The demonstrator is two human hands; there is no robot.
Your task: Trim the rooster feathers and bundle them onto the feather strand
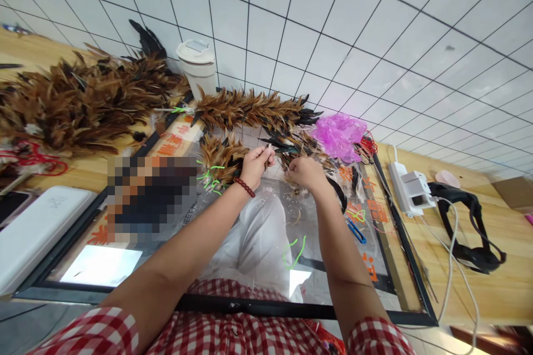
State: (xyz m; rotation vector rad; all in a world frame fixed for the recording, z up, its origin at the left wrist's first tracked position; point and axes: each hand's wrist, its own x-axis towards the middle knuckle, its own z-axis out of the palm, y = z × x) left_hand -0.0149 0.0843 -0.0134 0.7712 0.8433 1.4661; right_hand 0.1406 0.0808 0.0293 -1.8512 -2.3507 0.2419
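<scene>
My left hand [257, 166], with a beaded bracelet [245, 186] at the wrist, is closed in a pinch at the quill end of a dark feather [287, 150]. Close to its right, my right hand [307, 172] has its fingers curled down at the edge of a pile of loose feathers [318, 151]; what they grip is hidden. A short bundle of brown feathers [222, 155] lies left of my left hand. Behind both hands stretches a long brown feather duster [250, 110] with a black tip. Both hands are above a glass tabletop [266, 249].
A larger heap of brown feathers [83, 100] lies left, near a white lidded bin [200, 69]. A pink plastic bag [339, 136] sits behind the loose feathers. To the right are blue thread snips [356, 230], a power strip [406, 188] and a black head strap [470, 227]. Green ties [294, 252] lie about.
</scene>
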